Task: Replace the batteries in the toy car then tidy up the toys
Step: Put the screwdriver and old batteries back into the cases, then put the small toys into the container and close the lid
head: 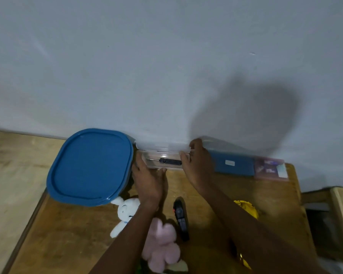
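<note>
both hands grip a clear box (163, 162) against the wall: left hand (148, 179) and right hand (198, 165), fingers clamped on its ends. screwdriver (167, 161) lies inside. black toy car (181, 219) rests on table (67, 234) nearby.

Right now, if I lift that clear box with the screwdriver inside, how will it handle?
The clear box looks thin plastic, so probably light and slightly flexible. The screwdriver lies loose inside and may slide or rattle if tilted. Its lid appears open, so keep it level.
</note>
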The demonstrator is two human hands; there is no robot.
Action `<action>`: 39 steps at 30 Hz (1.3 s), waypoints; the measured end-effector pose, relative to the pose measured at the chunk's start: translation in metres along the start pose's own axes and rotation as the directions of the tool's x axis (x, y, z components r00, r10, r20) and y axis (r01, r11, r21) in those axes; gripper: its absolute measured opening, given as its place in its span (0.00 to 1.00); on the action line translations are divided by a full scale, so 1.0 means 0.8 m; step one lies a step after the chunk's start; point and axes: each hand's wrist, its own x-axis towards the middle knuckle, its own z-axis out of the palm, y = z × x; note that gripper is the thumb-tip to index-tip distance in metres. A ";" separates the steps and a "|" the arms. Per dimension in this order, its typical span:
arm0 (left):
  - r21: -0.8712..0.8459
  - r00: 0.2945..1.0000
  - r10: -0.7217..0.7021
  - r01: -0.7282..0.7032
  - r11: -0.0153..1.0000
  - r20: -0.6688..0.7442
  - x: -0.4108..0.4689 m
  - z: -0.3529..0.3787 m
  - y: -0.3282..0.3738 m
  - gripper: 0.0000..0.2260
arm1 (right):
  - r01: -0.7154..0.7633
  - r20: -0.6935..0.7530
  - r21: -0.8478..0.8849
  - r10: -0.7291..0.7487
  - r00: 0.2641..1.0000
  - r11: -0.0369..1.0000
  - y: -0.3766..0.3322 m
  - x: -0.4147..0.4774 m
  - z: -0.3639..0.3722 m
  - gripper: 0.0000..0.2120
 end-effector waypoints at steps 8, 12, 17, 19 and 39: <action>-0.123 0.998 0.008 -0.016 0.992 -0.063 -0.004 0.002 -0.006 0.34 | 0.364 0.164 -0.267 -0.330 0.930 0.892 0.047 -0.014 -0.012 0.12; -0.005 0.999 0.047 -0.047 0.999 0.012 0.001 0.005 -0.003 0.26 | 0.461 0.208 -0.365 -0.412 0.887 0.809 0.052 -0.016 -0.009 0.08; 0.152 0.996 0.041 -0.053 0.987 0.083 0.013 0.009 0.007 0.24 | 0.499 0.270 -0.457 -0.420 0.867 0.736 0.053 -0.010 -0.008 0.14; 0.183 0.993 0.033 -0.054 0.982 0.117 0.020 0.009 0.008 0.24 | 0.500 0.291 -0.467 -0.407 0.866 0.730 0.051 -0.008 -0.008 0.16; 0.273 0.983 0.176 -0.158 0.949 -0.044 0.116 -0.266 -0.088 0.21 | -0.273 0.226 0.174 0.231 0.946 0.946 -0.199 -0.116 0.083 0.12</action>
